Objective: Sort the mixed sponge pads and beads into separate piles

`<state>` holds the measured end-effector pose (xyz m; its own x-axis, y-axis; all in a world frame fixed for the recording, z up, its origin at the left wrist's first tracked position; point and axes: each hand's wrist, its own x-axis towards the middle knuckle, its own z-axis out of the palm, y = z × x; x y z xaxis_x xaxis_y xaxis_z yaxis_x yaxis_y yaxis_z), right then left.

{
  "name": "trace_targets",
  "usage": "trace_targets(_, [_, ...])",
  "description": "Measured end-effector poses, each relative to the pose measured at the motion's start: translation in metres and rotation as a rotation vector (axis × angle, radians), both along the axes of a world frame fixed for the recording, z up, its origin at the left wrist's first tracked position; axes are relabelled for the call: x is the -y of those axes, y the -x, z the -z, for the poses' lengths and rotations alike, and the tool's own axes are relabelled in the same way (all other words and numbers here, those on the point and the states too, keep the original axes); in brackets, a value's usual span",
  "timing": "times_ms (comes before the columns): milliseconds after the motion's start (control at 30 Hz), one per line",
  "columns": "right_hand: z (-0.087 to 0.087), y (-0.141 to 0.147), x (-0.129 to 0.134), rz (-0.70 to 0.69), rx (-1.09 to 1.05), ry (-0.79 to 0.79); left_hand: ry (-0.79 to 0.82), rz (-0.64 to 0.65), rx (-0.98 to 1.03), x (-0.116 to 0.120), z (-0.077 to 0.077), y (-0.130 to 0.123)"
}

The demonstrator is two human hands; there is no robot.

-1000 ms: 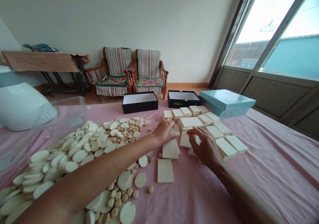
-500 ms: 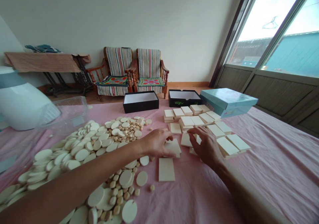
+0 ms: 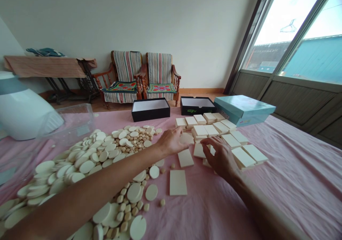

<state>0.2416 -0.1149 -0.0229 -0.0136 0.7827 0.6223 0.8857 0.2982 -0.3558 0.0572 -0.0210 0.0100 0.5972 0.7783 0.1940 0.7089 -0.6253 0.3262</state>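
A small cream tile [image 3: 186, 138] lies at the fingertips of the left hand [image 3: 171, 142], though whether it is pinched or only touched I can't tell. The right hand [image 3: 220, 158], fingers spread and empty, sits farther off, just beside another tile [image 3: 199, 150]. Open pink cloth [image 3: 211, 208] stretches toward the near side.
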Motion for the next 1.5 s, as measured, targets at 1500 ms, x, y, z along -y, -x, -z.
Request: trace_targets(1500, [-0.003, 0.03, -0.005, 0.07, 0.226, 0.314, 0.51, -0.067, 0.514, -0.001, 0.015, -0.004])
